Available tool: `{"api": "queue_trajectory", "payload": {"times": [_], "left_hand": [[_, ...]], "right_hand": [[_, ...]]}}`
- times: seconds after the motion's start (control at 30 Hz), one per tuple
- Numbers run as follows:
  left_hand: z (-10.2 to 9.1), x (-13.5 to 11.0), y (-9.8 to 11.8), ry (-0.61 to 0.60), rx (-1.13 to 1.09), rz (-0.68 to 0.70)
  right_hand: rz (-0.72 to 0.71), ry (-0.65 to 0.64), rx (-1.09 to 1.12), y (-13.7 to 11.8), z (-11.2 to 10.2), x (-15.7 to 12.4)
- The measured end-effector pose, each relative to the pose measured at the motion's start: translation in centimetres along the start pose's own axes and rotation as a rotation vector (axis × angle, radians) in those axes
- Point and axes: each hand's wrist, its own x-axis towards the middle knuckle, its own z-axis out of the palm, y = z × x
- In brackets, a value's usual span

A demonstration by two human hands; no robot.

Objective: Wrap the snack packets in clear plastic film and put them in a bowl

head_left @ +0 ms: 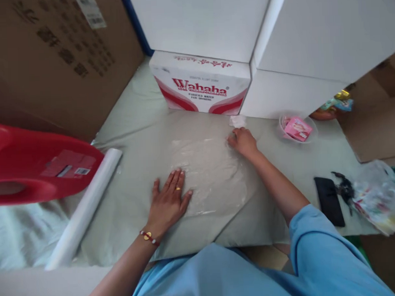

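Note:
A thin clear plastic bag (211, 177) lies spread flat on the cloth-covered surface in front of me. My left hand (168, 196) rests palm down on its left edge, fingers stretched out and thumb apart. At the bag's far right corner is my right hand (244, 142), its fingers bent down and drawn together on the thin plastic. The fingertips there are partly hidden. Just beyond them sits a small crumpled white tissue (237, 120).
A white and red Wahaha water carton (202, 85) stands behind. On the left are a large cardboard box (58, 53), a red plastic container (39, 162) and a white roll (86, 208). To the right are a clear bowl (283, 134) with a pink packet, a phone (329, 201), keys (345, 188) and a filled plastic bag (380, 197).

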Motion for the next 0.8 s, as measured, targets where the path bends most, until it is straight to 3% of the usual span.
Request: {"api": "queue_trajectory", "payload": {"times": [0.13, 0.23, 0.33, 0.43, 0.53, 0.6, 0.7, 0.8], "left_hand": [[-0.5, 0.3, 0.3, -0.031, -0.031, -0.047], [-0.5, 0.4, 0.4, -0.031, -0.079, -0.071], [-0.4, 0.3, 0.4, -0.024, -0.122, -0.078], [-0.4, 0.2, 0.4, -0.018, -0.132, -0.073], [-0.4, 0.0, 0.3, -0.028, -0.103, -0.053], [-0.5, 0.0, 0.2, -0.038, -0.073, -0.036], [-0.6, 0.0, 0.2, -0.043, -0.056, -0.009], [-0.5, -0.2, 0.2, -0.025, -0.088, 0.0]], "right_hand": [[-0.096, -0.277, 0.171, -0.3, 0.0, 3.9], [-0.143, -0.36, 0.194, 0.4, -1.4, 5.3], [-0.144, -0.382, 0.132, 1.1, -3.2, 6.2], [-0.107, -0.264, -0.004, 0.6, -4.0, 6.5], [-0.139, -0.104, -0.023, -2.1, -3.3, 6.0], [-0.23, -0.083, 0.0, -5.0, -2.1, 5.4], [-0.329, -0.232, 0.093, -9.4, 0.2, 4.7], [-0.283, -0.464, 0.221, -11.9, 1.6, 4.5]]}}
